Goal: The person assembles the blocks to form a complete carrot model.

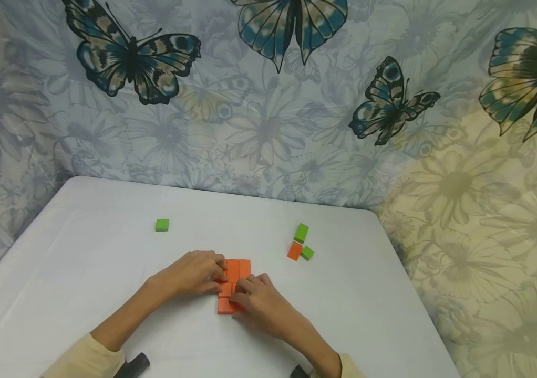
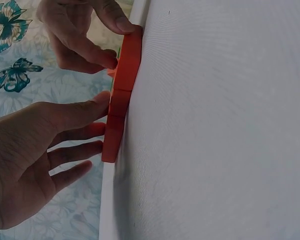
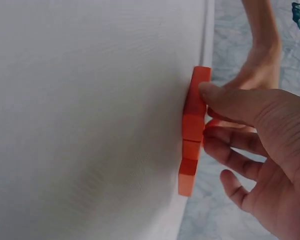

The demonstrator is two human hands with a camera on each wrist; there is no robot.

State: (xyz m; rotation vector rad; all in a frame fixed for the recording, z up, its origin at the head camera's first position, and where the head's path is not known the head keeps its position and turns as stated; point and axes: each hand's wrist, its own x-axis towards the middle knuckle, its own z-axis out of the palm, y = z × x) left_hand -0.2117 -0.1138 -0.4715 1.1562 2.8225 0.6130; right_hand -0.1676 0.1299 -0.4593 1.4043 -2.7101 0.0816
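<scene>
On the white tabletop, the left hand rests its loose fingers against the left side of the flat orange blocks, while the right hand seems to pinch the nearest orange block between thumb and curled fingers, perhaps so that the seams close well. For sliding, both sides give room, because the single green block and the small green-and-orange cluster lie well apart, nearer to the far edge.

The orange blocks look smooth, the tablecloth matt.
</scene>
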